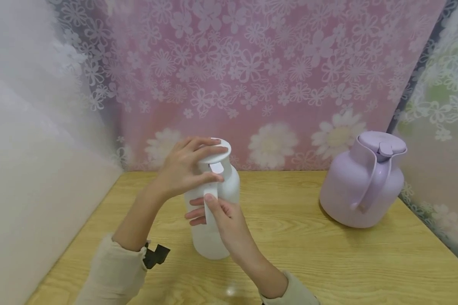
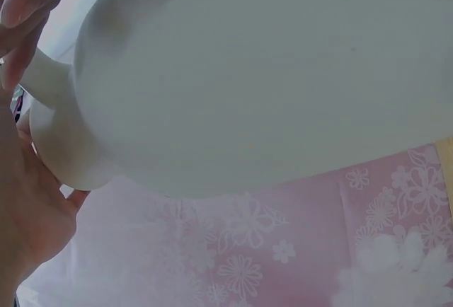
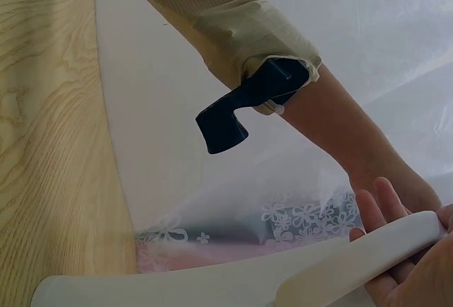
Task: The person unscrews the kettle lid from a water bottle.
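A white vacuum jug (image 1: 210, 245) stands upright on the wooden table in front of me. My left hand (image 1: 181, 167) holds its lid (image 1: 225, 156) from the left, fingers laid across the top and thumb stretched out below, near the small thumb lever (image 1: 216, 167). Lower down, my right hand (image 1: 229, 224) grips the handle (image 1: 210, 189), the thumb along its outer side and the fingers passing behind it. The pale jug body (image 2: 262, 88) fills most of the left wrist view. In the right wrist view, the handle (image 3: 364, 256) lies against the right fingers.
A lilac jug (image 1: 343, 190) with its lid on stands to the right on the wooden table (image 1: 282, 254). Pink floral sheeting (image 1: 275, 67) hangs behind the table, with a pale wall (image 1: 34, 169) on the left. A black strap mount (image 1: 156, 255) sticks out from the left sleeve.
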The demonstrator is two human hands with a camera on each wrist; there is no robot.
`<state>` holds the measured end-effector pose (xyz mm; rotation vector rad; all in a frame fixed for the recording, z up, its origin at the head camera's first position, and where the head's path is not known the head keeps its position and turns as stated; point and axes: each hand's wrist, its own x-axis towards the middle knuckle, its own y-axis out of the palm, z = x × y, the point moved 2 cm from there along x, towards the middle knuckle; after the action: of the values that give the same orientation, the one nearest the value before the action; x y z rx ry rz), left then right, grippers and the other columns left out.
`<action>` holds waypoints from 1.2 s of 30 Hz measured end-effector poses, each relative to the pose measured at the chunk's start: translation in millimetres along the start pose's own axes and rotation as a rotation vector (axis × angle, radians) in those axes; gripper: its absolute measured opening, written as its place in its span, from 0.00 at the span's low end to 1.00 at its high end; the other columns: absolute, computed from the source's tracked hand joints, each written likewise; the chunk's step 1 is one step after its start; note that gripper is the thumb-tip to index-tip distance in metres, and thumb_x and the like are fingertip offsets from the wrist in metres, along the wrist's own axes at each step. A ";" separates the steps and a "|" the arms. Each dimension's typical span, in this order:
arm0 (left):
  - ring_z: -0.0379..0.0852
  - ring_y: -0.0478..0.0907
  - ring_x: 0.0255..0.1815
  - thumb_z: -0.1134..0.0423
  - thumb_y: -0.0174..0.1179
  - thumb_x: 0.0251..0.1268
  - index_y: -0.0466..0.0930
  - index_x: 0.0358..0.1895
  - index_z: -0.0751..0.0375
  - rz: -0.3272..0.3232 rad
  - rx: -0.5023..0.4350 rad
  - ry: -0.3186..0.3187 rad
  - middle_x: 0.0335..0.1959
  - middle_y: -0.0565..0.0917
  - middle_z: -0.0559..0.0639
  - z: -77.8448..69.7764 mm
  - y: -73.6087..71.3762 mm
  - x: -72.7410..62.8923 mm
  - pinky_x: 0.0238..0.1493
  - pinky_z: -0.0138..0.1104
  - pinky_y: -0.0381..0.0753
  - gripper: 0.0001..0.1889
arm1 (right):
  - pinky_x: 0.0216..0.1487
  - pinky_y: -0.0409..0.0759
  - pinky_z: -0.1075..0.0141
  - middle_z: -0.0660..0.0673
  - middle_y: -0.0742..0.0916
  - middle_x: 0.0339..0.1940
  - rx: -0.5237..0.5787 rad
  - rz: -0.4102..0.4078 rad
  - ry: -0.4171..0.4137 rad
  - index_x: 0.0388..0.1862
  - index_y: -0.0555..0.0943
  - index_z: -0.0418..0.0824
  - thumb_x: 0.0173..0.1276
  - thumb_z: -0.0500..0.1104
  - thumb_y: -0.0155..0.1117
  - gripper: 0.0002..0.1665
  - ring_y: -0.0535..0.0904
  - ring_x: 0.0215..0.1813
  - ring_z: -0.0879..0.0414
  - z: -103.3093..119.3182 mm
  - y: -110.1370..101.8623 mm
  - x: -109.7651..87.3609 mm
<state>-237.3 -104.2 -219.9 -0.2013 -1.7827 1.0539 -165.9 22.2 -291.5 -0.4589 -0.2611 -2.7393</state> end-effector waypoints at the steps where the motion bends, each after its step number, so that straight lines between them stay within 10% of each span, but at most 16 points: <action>1: 0.47 0.66 0.53 0.34 0.59 0.49 0.76 0.56 0.46 -0.001 0.008 -0.006 0.57 0.72 0.43 -0.7 0.0 0.8 0.54 0.41 0.61 0.31 | 0.43 0.78 0.56 0.34 0.85 0.34 -0.002 -0.002 -0.001 0.45 0.78 0.28 0.74 0.51 0.44 0.27 0.82 0.38 0.42 -0.1 -0.2 0.2; 22: 0.52 0.64 0.55 0.30 0.55 0.48 0.76 0.54 0.41 0.024 0.245 -0.267 0.53 0.73 0.47 -29.1 5.0 10.7 0.56 0.45 0.58 0.31 | 0.44 0.77 0.53 0.31 0.83 0.37 0.051 0.012 -0.028 0.45 0.77 0.25 0.75 0.47 0.42 0.25 0.82 0.38 0.45 -1.5 0.2 0.1; 30: 0.52 0.66 0.51 0.31 0.58 0.47 0.77 0.53 0.45 -0.010 0.263 -0.211 0.51 0.74 0.49 -27.3 6.7 12.4 0.53 0.45 0.61 0.32 | 0.44 0.77 0.53 0.31 0.83 0.37 0.037 0.024 -0.033 0.45 0.77 0.24 0.75 0.47 0.43 0.26 0.82 0.37 0.44 -1.9 -2.0 1.2; 36: 0.48 0.64 0.56 0.42 0.63 0.53 0.77 0.54 0.48 0.017 0.032 -0.103 0.56 0.73 0.45 -7.9 -1.6 5.5 0.52 0.44 0.65 0.26 | 0.46 0.76 0.55 0.33 0.84 0.34 0.012 0.021 -0.012 0.45 0.78 0.26 0.75 0.49 0.44 0.27 0.82 0.36 0.41 -3.2 -2.8 1.4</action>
<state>-232.9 -97.6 -214.2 -0.1456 -1.8573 1.1217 -169.0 23.6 -294.3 -0.4719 -0.2746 -2.7141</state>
